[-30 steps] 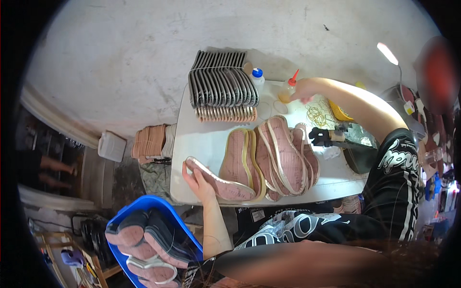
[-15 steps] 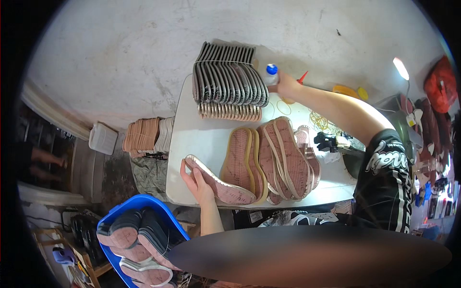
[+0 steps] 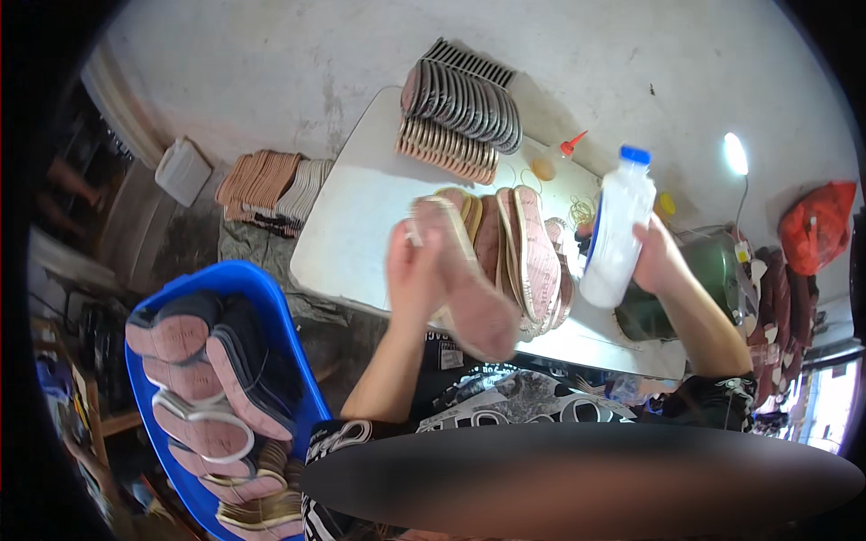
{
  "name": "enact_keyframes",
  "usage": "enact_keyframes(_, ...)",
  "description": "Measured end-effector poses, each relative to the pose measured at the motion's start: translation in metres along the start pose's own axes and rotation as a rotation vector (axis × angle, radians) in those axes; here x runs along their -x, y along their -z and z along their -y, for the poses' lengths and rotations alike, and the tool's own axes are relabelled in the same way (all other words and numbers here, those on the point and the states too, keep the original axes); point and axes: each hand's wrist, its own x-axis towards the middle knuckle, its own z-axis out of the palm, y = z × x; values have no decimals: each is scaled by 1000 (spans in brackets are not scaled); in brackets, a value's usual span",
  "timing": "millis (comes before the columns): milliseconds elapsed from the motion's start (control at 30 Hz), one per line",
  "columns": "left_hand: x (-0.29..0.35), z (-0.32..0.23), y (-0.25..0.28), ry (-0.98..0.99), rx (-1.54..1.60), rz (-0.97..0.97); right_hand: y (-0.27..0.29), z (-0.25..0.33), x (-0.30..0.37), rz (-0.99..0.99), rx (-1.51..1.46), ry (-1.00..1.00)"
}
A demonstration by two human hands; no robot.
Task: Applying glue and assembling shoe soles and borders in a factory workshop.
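My left hand, blurred by motion, is closed on a pinkish shoe sole with a pale edge, raised over the table's front edge. In my right hand is a clear plastic bottle with a blue cap, tilted and held up over the table's right side. Its contents look whitish. Behind the held sole, several similar soles lie overlapping on the white table. Farther back stands a long row of dark-edged soles, bound together, with a tan-edged row along its near side.
A small bottle with a red nozzle and loose rubber bands are on the table. At the lower left, a blue tub holds bundled soles. More soles are stacked left of the table. A dark green rounded object is at right.
My right hand has brought the blue-capped bottle from the back of the table nearer and to the right. My left hand has lifted the sole and moved right. The view has turned.
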Motion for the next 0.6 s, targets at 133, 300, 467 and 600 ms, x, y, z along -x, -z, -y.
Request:
enact_keyframes(133,36,-21,-48,275,-132,322,-22,-16,10,121,528,87)
enact_keyframes(300,65,-9,-66,223,-77,303,-34,0,12,242,991,206)
enact_keyframes(467,74,-9,-72,208,-131,379,-41,11,18,245,1167,136)
enact_keyframes(600,75,-5,-70,224,-136,395,-46,11,18,254,1247,153)
